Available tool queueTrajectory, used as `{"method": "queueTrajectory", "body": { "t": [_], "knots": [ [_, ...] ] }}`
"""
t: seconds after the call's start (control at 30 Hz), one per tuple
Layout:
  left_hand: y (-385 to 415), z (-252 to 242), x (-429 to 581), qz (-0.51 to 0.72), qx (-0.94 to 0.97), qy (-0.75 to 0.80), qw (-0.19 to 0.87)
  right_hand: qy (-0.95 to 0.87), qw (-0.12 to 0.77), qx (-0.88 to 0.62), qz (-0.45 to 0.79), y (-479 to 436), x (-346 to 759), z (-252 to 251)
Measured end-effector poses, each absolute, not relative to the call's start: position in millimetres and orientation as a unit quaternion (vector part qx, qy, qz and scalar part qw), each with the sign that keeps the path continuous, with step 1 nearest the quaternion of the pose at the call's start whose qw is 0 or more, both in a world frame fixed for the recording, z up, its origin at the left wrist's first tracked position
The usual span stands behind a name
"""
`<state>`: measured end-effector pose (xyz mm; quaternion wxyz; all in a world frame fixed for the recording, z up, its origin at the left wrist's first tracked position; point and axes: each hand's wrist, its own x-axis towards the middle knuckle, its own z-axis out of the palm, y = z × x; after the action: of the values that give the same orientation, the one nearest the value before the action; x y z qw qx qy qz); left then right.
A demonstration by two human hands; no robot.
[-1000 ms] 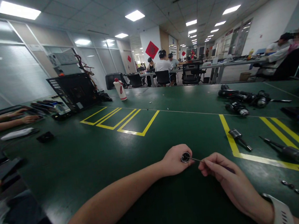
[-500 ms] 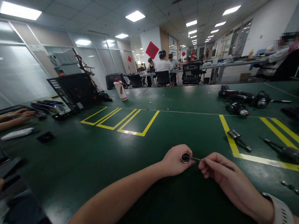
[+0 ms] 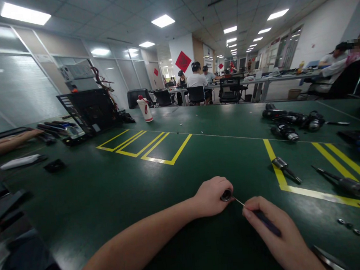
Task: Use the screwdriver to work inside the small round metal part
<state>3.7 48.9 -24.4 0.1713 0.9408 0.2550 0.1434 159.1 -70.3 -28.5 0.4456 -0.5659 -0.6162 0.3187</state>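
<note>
My left hand rests on the green table with its fingers closed round a small round metal part. My right hand pinches a thin dark-handled tool, like a small screwdriver. Its thin shaft points up-left and its tip meets the round part. The two hands are close together near the table's front edge.
Right of the hands, inside yellow floor-style markings, lie dark tool parts and small screws. More black parts lie farther back. A white bottle and an open computer case stand at the back left. Another person's arms reach in at left.
My right hand has dropped lower and rolled outward, so the tool handle now shows. The left hand has tilted the round part down, hiding its open face.
</note>
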Motion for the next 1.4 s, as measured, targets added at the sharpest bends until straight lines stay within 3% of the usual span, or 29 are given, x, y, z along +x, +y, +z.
{"method": "queueTrajectory", "body": {
  "t": [0.4, 0.67, 0.97, 1.4],
  "knots": [
    [56.4, -28.3, 2.8, 0.212, 0.905, 0.258, 0.262, -0.464, 0.53, -0.501, 0.502, -56.1, 162.1, -30.0],
    [55.7, -28.9, 1.7, 0.231, 0.88, 0.284, 0.304, -0.515, 0.5, -0.519, 0.464, -59.5, 162.4, -26.8],
    [52.8, -25.9, 2.1, 0.198, 0.913, 0.263, 0.243, -0.556, 0.467, -0.526, 0.442, -60.9, 161.5, -22.7],
    [56.7, -29.4, 2.8, 0.275, 0.843, 0.273, 0.372, -0.552, 0.492, -0.506, 0.444, -59.9, 159.7, -24.9]
  ]
}}
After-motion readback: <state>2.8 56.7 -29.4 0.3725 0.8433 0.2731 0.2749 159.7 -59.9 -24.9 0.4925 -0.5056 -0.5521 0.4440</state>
